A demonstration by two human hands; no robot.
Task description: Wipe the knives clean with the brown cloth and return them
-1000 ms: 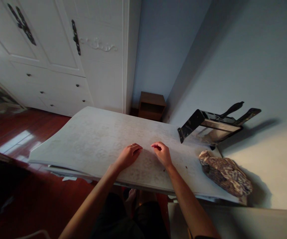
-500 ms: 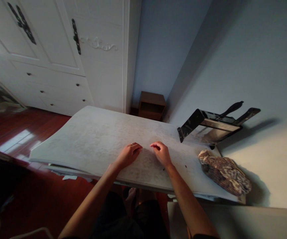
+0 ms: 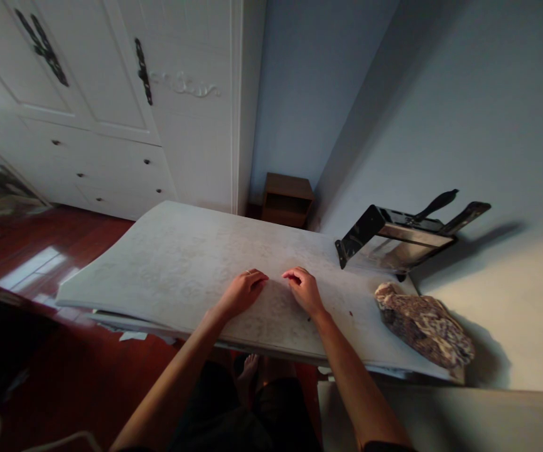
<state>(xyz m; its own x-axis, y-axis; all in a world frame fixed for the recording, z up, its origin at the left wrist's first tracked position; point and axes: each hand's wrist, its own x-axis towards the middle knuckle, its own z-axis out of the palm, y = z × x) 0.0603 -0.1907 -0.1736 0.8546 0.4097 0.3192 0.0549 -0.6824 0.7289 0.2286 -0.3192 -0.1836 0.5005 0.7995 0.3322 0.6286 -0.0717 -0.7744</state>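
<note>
My left hand [image 3: 244, 290] rests on the white tabletop [image 3: 181, 251] with its fingers loosely bent and its thumb a little apart from them. A ring shows on one finger. Facing it across a small gap, my right hand [image 3: 305, 290] lies in a similar half-curled pose, fingertips pointing left. Nothing is visible in either hand, though the palms are hidden. Small dark specks [image 3: 351, 313] lie to the right of my right hand.
A black-framed holder with a clear side [image 3: 396, 242] and dark-handled utensils [image 3: 464, 216] stands at the back right. Nearer lies a patterned brown cloth bundle [image 3: 424, 326] by the wall. Beyond the table are a white wardrobe [image 3: 196, 138] and a small brown cabinet [image 3: 289, 187].
</note>
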